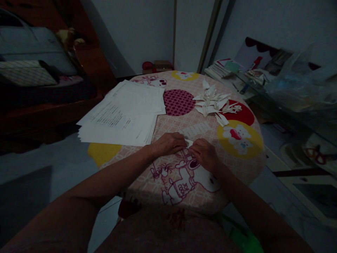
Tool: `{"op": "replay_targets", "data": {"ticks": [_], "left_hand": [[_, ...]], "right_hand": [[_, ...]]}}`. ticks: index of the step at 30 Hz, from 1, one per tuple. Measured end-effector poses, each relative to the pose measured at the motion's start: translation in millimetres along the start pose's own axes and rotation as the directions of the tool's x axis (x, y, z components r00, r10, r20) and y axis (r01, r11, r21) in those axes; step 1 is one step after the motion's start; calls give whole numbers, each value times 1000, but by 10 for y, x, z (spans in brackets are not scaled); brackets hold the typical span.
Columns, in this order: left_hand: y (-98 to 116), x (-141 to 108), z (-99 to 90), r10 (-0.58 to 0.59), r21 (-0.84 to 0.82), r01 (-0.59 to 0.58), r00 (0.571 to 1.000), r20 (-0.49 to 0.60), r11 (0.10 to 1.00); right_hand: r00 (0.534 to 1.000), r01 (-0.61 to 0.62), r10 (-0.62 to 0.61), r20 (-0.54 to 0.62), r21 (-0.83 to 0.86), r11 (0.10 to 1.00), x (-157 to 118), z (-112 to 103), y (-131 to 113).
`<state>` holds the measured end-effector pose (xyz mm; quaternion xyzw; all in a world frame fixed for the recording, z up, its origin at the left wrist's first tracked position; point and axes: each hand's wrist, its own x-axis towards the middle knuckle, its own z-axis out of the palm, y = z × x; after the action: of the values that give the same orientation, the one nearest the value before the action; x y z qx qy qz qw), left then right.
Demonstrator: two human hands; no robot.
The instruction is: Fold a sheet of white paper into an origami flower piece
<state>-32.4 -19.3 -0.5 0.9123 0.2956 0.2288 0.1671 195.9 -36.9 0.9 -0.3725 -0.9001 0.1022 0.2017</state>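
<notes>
Between my two hands is a small piece of white paper, mostly covered by fingers. My left hand is closed on its left side, the fingertips pinched together. My right hand pinches the same paper from the right. Both hands are low over the patterned tablecloth of a round table. Several folded paper flowers lie in a heap beyond my right hand. A stack of printed paper sheets lies to the left, beyond my left forearm.
A glass-topped cabinet on the right holds books, a clear plastic bag and scissors. On the left, a wooden bench carries a pale handbag. A small box stands by the wall behind the table.
</notes>
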Motion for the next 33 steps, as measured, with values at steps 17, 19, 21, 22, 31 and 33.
{"op": "replay_targets", "data": {"ticks": [17, 19, 21, 22, 31, 33], "left_hand": [[134, 82, 19, -387, -285, 341, 914, -124, 896], [138, 91, 21, -383, -292, 330, 912, -147, 898], [138, 101, 30, -386, -284, 333, 910, -153, 899], [138, 106, 37, -388, -279, 338, 910, -148, 899], [157, 141, 70, -489, -268, 444, 862, -133, 855], [165, 146, 71, -503, -272, 456, 854, -135, 847]], "right_hand": [[970, -195, 229, -78, 308, 931, 105, -2, 18], [964, -213, 252, -88, 317, 924, 106, 3, 11], [960, -222, 262, -94, 314, 923, 108, 7, 1], [960, -223, 264, -97, 311, 924, 109, 9, -3], [944, -269, 315, -99, 324, 907, 117, 41, -10], [926, -315, 367, -89, 354, 880, 122, 58, -3]]}}
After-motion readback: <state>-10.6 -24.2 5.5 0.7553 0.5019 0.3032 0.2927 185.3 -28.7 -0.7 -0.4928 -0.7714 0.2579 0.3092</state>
